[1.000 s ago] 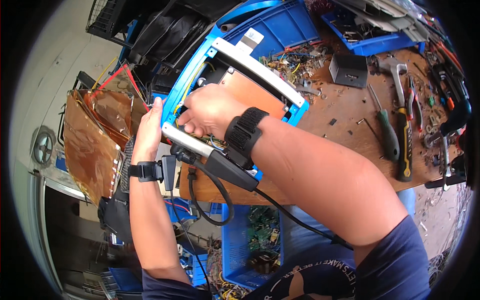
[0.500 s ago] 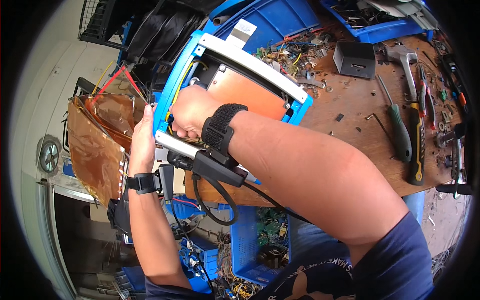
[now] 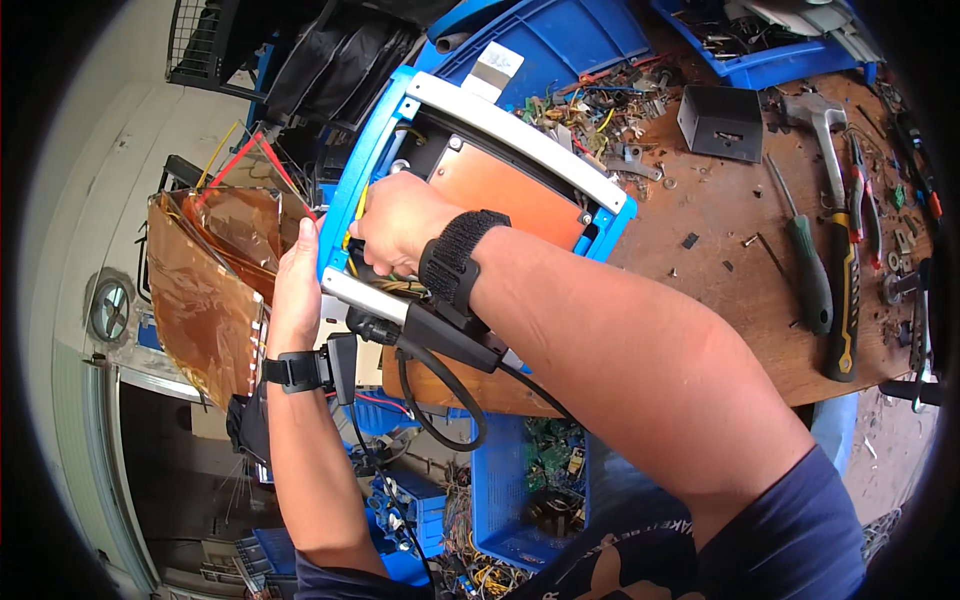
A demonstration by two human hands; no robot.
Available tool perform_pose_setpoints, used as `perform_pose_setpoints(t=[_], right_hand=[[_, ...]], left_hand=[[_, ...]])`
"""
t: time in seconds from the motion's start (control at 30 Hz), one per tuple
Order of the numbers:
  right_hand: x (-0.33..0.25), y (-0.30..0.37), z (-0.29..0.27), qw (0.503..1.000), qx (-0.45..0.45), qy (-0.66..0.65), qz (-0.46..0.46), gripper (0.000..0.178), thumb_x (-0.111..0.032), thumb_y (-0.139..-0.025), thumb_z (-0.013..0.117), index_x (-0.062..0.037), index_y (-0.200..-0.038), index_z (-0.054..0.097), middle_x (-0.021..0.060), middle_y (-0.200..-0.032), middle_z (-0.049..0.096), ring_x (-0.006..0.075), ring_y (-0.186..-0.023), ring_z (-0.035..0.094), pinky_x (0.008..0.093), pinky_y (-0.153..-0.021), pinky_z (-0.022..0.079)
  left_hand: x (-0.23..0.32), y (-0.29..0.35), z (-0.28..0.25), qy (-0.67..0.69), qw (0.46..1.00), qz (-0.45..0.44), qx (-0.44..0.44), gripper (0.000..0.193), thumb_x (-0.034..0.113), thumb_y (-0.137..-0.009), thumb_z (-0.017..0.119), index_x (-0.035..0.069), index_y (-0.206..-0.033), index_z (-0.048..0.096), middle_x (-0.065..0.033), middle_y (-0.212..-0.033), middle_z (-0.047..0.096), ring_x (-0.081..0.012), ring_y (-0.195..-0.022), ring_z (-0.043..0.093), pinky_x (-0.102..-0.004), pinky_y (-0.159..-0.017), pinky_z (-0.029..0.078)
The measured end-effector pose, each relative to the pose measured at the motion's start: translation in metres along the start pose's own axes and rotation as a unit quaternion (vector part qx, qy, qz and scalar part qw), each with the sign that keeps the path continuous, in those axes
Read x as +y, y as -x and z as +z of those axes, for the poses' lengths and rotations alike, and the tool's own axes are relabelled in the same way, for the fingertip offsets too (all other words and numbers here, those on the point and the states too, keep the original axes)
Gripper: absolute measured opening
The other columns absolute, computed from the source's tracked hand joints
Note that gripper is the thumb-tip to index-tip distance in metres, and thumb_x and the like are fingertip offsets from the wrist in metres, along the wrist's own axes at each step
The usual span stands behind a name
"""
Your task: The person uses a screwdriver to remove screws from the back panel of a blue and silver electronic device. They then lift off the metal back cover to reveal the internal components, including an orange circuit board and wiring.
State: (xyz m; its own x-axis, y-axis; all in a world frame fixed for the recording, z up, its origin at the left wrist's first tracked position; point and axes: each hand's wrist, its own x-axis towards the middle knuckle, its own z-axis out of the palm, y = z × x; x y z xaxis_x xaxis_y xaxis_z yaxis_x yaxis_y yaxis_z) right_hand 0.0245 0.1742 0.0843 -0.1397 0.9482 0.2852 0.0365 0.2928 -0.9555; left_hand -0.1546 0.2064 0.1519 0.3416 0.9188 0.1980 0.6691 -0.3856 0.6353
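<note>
A blue-and-silver equipment frame lies tilted on the table's left part, an orange-copper plate fixed inside it. Against its outer left side, my left hand holds the blue edge, thumb stretched along it and the other fingers mostly hidden. My right hand reaches into the open left end, fingers curled closed beside a yellow wire; what they grip cannot be made out. More thin wires show under that hand. A black cable loops down from the frame's near side.
On the wooden table to the right lie a hammer, a green-handled screwdriver, pliers and a black box. Scrap parts pile up behind. A copper-coloured film sheet stands at left; a blue crate sits below.
The whole view has shifted slightly, moving everything a little right and down. Both hands keep their places at the frame, the right one's fingers still curled by the yellow wire.
</note>
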Motion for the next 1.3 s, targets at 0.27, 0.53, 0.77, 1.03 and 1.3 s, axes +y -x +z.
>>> perform_pose_setpoints(t=[0.27,0.53,0.77,1.03,1.3], right_hand=[[0.003,0.022,0.005,0.877,-0.096,-0.466,0.068,0.031,0.003,-0.09,0.045,-0.0057,-0.117,0.057,0.0059,-0.076,0.058,0.0093,-0.048,0.048,0.0224,-0.036,0.037],[0.002,0.033,0.0,0.87,-0.098,-0.478,0.074,0.031,0.001,-0.094,0.041,-0.003,-0.124,0.049,0.0062,-0.073,0.055,0.0104,-0.047,0.05,0.0226,-0.035,0.038],[-0.002,0.037,0.0,0.909,-0.091,-0.401,0.065,0.022,-0.009,-0.099,0.042,-0.0028,-0.12,0.049,0.0025,-0.068,0.053,0.0086,-0.046,0.05,0.0224,-0.035,0.038],[-0.005,0.042,0.002,0.917,-0.063,-0.391,0.055,0.024,-0.009,-0.098,0.047,-0.0033,-0.121,0.055,0.002,-0.064,0.054,0.008,-0.046,0.051,0.022,-0.036,0.039],[-0.007,0.046,0.003,0.922,-0.043,-0.379,0.061,0.035,-0.006,-0.096,0.047,-0.0005,-0.131,0.05,0.005,-0.068,0.058,0.0088,-0.048,0.052,0.0223,-0.038,0.04]], left_hand=[[0.008,0.011,0.009,0.028,1.0,0.008,-0.004,0.06,0.049,-0.102,0.037,-0.002,-0.127,0.056,-0.0057,-0.092,0.066,-0.0102,-0.077,0.062,-0.025,-0.074,0.051],[0.007,0.012,0.005,0.003,1.0,0.003,0.006,0.062,0.051,-0.101,0.04,-0.002,-0.128,0.058,-0.0101,-0.115,0.065,-0.0152,-0.102,0.058,-0.0285,-0.092,0.043],[0.012,0.016,0.004,-0.015,1.0,0.017,-0.016,0.06,0.048,-0.102,0.038,-0.002,-0.128,0.057,-0.0118,-0.121,0.063,-0.0172,-0.112,0.056,-0.0306,-0.099,0.04],[0.014,0.02,0.007,-0.006,0.999,0.04,-0.009,0.059,0.048,-0.102,0.041,-0.003,-0.127,0.058,-0.0138,-0.121,0.063,-0.019,-0.113,0.056,-0.0315,-0.1,0.04],[0.024,0.027,0.014,-0.007,0.999,0.052,0.007,0.058,0.047,-0.101,0.043,-0.004,-0.125,0.059,-0.0125,-0.116,0.064,-0.0175,-0.108,0.057,-0.0298,-0.098,0.041]])
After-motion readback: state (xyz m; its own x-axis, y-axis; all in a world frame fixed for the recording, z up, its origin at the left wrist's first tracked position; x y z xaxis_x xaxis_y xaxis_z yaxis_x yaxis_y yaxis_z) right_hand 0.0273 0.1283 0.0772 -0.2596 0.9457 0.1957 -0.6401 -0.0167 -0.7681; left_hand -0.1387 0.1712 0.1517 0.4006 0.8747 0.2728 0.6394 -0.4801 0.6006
